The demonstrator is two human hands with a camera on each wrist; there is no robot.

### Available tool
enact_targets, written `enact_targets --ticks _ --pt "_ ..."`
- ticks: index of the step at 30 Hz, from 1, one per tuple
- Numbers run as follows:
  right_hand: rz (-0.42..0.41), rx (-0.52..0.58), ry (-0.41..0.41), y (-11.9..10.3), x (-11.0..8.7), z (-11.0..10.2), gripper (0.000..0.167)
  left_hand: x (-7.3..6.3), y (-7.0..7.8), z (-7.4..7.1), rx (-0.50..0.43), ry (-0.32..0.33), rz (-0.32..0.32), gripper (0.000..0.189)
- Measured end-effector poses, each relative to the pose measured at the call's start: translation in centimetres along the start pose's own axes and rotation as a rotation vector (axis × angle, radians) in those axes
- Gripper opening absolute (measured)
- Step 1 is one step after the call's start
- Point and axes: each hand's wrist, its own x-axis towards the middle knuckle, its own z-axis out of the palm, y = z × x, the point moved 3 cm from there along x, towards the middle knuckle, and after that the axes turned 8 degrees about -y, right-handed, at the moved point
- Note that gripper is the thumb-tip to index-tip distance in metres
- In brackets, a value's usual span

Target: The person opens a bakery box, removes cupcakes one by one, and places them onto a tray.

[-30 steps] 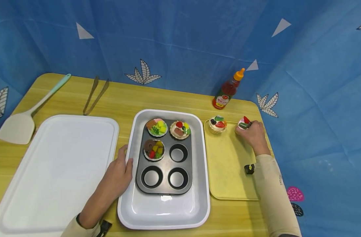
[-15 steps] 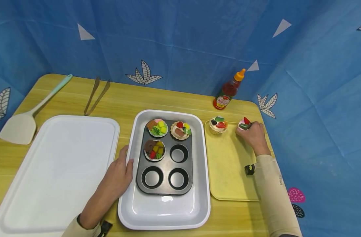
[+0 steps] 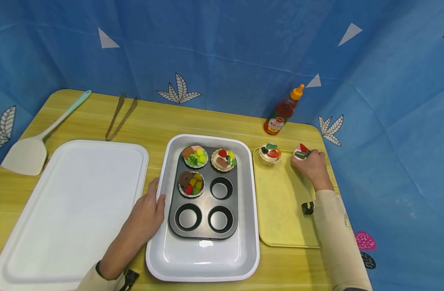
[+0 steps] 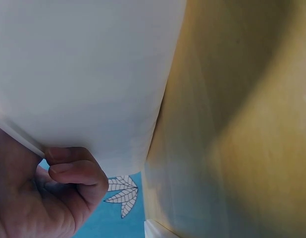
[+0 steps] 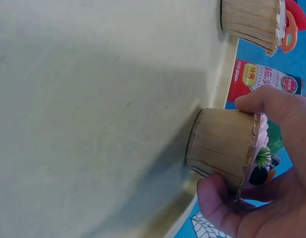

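Observation:
My left hand [image 3: 147, 214] grips the left rim of a deep white tray [image 3: 204, 273]; the left wrist view shows its fingers [image 4: 78, 171] curled over that rim. Inside the tray lies a dark muffin tin [image 3: 204, 194], with three topped cupcakes in its upper cups, one of them a chocolate-doughnut cupcake [image 3: 191, 184]. At the far right my right hand [image 3: 313, 167] pinches a pink-topped cupcake [image 5: 222, 144] between thumb and fingers. Its base touches the yellow tray [image 3: 280, 210]. Left of it stands a strawberry-topped cupcake [image 3: 269, 154].
A flat white tray [image 3: 72, 210] lies on the left of the wooden table [image 3: 163, 117]. Behind it are a spatula [image 3: 29, 153] and metal tongs [image 3: 120, 119]. A red sauce bottle [image 3: 283, 111] stands behind the yellow tray. Blue cloth [image 3: 222, 52] hangs around the back and right.

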Motion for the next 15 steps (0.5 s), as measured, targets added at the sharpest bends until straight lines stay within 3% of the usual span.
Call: enact_targets --ticks 15 --pt "0.061 -0.013 -0.082 -0.39 -0.36 -0.23 0.086 0.04 -0.08 0.07 0.000 -0.008 -0.012 0.053"
